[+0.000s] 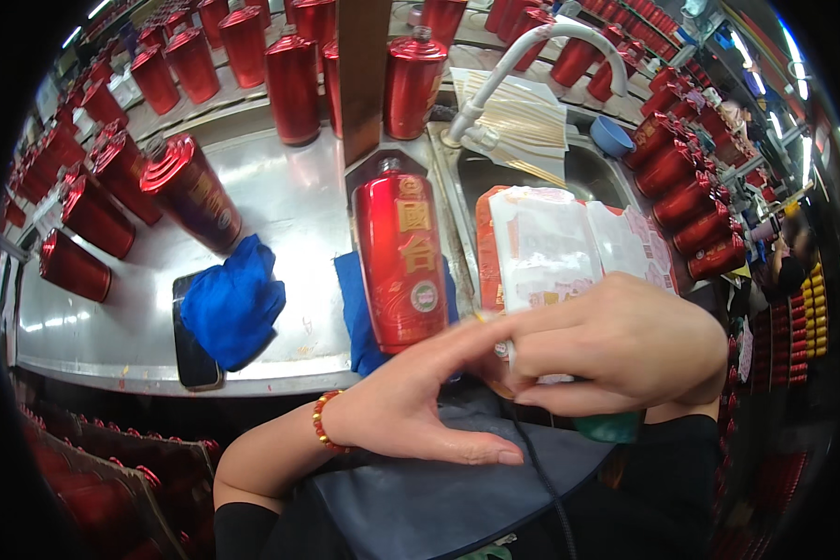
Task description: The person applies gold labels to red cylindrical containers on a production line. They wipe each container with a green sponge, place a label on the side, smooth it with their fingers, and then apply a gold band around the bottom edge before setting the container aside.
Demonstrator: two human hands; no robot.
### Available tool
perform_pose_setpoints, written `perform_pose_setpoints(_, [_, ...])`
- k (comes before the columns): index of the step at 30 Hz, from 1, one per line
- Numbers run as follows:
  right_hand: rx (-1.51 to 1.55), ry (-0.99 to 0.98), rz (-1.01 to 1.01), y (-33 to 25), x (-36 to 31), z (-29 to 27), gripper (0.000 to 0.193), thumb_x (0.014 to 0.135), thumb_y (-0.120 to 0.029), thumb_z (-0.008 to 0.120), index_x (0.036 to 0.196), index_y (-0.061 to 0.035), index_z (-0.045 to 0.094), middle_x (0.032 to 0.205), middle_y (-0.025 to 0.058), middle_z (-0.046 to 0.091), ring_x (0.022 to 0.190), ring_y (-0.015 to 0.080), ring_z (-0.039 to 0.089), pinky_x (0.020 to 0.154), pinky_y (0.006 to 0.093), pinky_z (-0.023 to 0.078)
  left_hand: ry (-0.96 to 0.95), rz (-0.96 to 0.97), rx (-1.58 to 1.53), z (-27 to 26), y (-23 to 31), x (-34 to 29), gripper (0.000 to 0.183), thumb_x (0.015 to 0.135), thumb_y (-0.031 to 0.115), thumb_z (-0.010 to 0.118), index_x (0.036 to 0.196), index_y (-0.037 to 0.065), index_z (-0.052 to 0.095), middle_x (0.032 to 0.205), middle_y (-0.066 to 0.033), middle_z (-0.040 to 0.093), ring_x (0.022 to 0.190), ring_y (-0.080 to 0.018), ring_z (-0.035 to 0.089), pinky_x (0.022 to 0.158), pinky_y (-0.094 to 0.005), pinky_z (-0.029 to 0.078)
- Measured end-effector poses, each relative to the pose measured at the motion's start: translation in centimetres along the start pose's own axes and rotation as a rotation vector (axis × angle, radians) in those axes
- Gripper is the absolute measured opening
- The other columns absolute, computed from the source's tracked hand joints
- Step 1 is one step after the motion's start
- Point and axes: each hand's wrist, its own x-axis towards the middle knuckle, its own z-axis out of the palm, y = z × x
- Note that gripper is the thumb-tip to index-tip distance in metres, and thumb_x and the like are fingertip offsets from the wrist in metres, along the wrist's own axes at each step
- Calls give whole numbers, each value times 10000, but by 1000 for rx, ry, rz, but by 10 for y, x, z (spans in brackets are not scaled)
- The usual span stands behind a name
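- Bottle (403, 247), red and shiny, rests on a blue cloth (353, 303) at 12 o'clock from the left hand (397, 397); its long axis runs roughly 12 to 6, with the bare neck at 12 and the base toward the wearer.
- From the right hand (625, 341), the bottle is at about 10 o'clock; the left hand is nearer, its fingers crossing the view close to the base.
- The left hand is open, thumb spread toward 4 o'clock, fingers reaching toward 2.
- The right hand has curled fingers meeting the left fingers; a small pale piece (503, 351) shows there, but I cannot tell which hand grips it, if either does.
- Paper sheets (551, 243), white and red, lie at 11 o'clock from the right hand, which covers their near edge.
- The left fingertips are blurred and partly hidden, so contact with the bottle is unclear.
- The bottle's underside is out of sight; whether it lies flat or leans is hard to tell.
- A green thing (607, 427) under the right wrist is mostly covered.
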Motion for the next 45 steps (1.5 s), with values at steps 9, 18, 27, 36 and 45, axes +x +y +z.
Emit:
perform_pose_setpoints(9, [420,220,340,54,-79,21,51,841,-14,711,887,-2,693,816,67,695,736,156,670,652,270,502,362,-353,-73,-5,8,-57,137,991,73,654,1072,-28,699,928,-55,727,877,-105,719,784,-240,553])
perform_pose_setpoints(18, [-77,682,789,94,-58,95,214,851,-63,731,1059,-14,718,866,67,706,693,154,604,633,279,475,565,-357,422,4,-9,-59,87,930,58,721,981,-9,738,822,-64,740,748,-121,714,690,-246,553])
perform_pose_setpoints(27, [529,369,99,44,13,108,456,812,-130,839,1228,-19,689,1065,86,720,876,153,672,665,257,516,442,-4,785,16,-2,-40,153,811,64,805,953,75,753,792,-63,713,676,-232,647,601,-332,496])
perform_pose_setpoints(36, [630,193,184,46,17,102,225,975,-151,668,1108,21,724,899,97,737,804,161,688,744,296,529,223,325,1335,-9,8,-52,212,754,109,737,950,32,713,665,0,481,616,-156,512,514,-312,410])
perform_pose_setpoints(45, [782,116,318,62,19,96,198,1011,-127,623,1042,38,729,894,73,725,789,122,673,726,263,522,95,709,1792,-32,2,-56,430,606,128,631,993,-31,732,656,21,450,634,-131,455,525,-263,349])
